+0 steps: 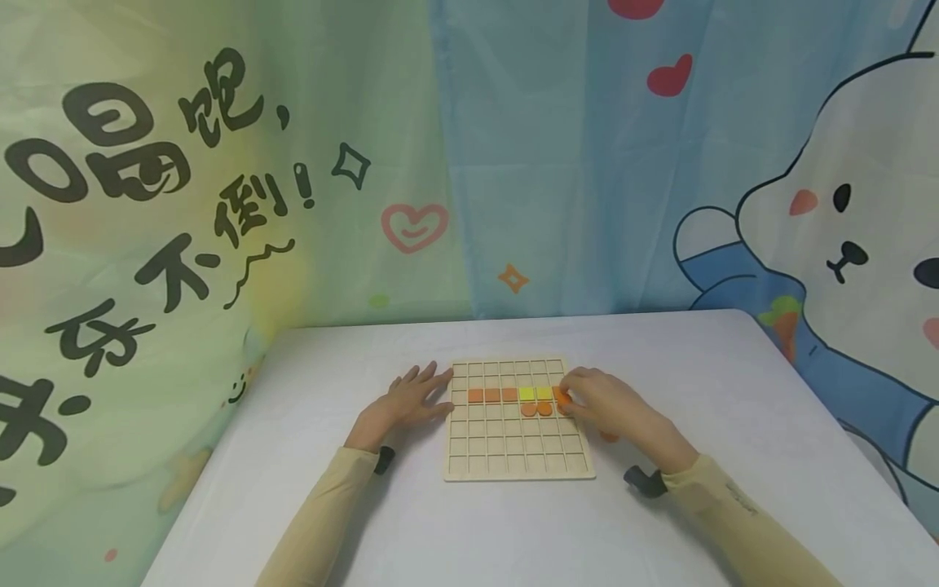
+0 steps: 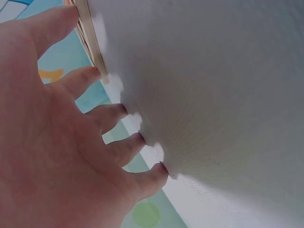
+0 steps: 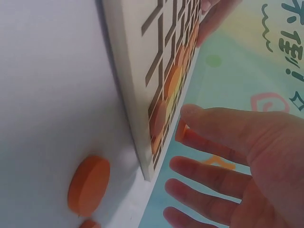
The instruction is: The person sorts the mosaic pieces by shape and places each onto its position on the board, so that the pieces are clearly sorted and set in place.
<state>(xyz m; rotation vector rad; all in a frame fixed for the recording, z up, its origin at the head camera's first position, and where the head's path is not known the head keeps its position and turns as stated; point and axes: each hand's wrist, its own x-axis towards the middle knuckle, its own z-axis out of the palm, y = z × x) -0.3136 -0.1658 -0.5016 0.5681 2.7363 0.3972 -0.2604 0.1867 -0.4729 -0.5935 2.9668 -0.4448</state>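
Note:
A light wooden grid board [image 1: 506, 446] lies on the table. Across one row run three orange square pieces [image 1: 492, 395], then two yellow squares [image 1: 535, 393]; orange discs [image 1: 544, 408] sit in the row below. My left hand [image 1: 412, 399] is spread flat beside the board, its thumb and index fingertip at the left edge. At the board's right edge, the thumb and index finger of my right hand [image 1: 614, 405] pinch a small orange piece [image 3: 180, 131]. The other fingers of that hand are spread, as the right wrist view shows.
Just right of the board, an orange disc [image 3: 89, 185] lies on the white tablecloth [image 1: 352, 505], partly under my right hand in the head view. Another orange piece [image 3: 90, 223] shows near it. A printed curtain [image 1: 513, 163] hangs behind the table.

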